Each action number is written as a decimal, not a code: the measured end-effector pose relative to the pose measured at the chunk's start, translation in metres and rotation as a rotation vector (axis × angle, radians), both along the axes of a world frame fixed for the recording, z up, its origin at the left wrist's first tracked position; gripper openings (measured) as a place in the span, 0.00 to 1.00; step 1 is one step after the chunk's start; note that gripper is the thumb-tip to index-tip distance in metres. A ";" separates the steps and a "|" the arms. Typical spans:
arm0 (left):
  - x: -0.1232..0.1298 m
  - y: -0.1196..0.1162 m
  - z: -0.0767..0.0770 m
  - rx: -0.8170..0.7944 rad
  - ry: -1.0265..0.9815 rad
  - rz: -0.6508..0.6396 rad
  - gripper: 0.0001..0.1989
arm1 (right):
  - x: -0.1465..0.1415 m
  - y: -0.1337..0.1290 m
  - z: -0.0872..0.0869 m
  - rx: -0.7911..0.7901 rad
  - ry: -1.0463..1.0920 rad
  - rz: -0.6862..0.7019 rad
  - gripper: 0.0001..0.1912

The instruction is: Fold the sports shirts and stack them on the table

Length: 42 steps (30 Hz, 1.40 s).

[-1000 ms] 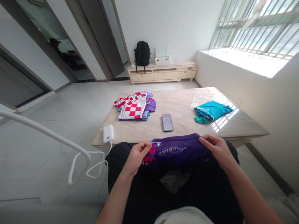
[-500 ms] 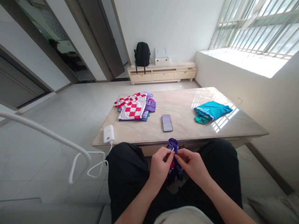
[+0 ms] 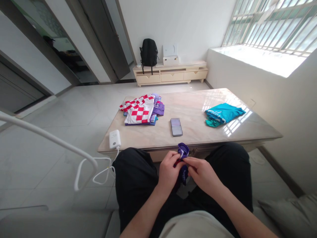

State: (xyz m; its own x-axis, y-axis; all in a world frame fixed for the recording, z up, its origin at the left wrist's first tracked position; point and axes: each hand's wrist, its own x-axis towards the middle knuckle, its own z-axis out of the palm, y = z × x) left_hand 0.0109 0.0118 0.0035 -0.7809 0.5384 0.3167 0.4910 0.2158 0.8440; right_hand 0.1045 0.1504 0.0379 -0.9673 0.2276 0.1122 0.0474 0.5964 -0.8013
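Observation:
A bunched purple garment (image 3: 183,148) hangs between my knees, just in front of the table edge. Its top end forms a ring, and a white strip, perhaps a cord, shows inside it; red and white patches appear lower down. My left hand (image 3: 170,168) pinches the garment from the left side, close under the ring. From the right, my right hand (image 3: 203,170) grips it too, fingertips almost meeting those of the left. The fingers hide part of the cloth between them.
On the marble-look table (image 3: 148,137) lie a red-and-white checked clothes pile (image 3: 140,114), a blurred-out phone-like object (image 3: 176,127), folded teal clothes (image 3: 224,114) and a white power bank (image 3: 114,139) with its cable. A white curved bar (image 3: 49,135) crosses the left side.
My fingers have shifted on the purple garment, and its top ring is opened wider. Less of the lower cloth shows below my hands. The camera view has tilted slightly.

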 end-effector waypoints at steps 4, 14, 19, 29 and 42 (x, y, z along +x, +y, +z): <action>-0.002 -0.001 0.003 -0.020 -0.016 -0.037 0.11 | 0.002 0.005 0.001 0.003 -0.023 0.049 0.25; -0.025 -0.010 0.015 0.353 -0.778 -0.116 0.12 | -0.017 0.044 -0.064 -0.530 0.012 -0.028 0.43; -0.026 -0.016 0.029 0.357 -0.763 -0.271 0.12 | -0.036 0.038 -0.064 -0.708 0.007 0.222 0.40; -0.052 -0.035 0.038 0.160 -0.314 -0.233 0.08 | -0.043 0.048 -0.039 -0.496 0.061 0.127 0.18; -0.044 -0.014 0.003 0.237 -0.362 0.126 0.12 | -0.012 0.026 0.001 -0.045 0.063 -0.024 0.09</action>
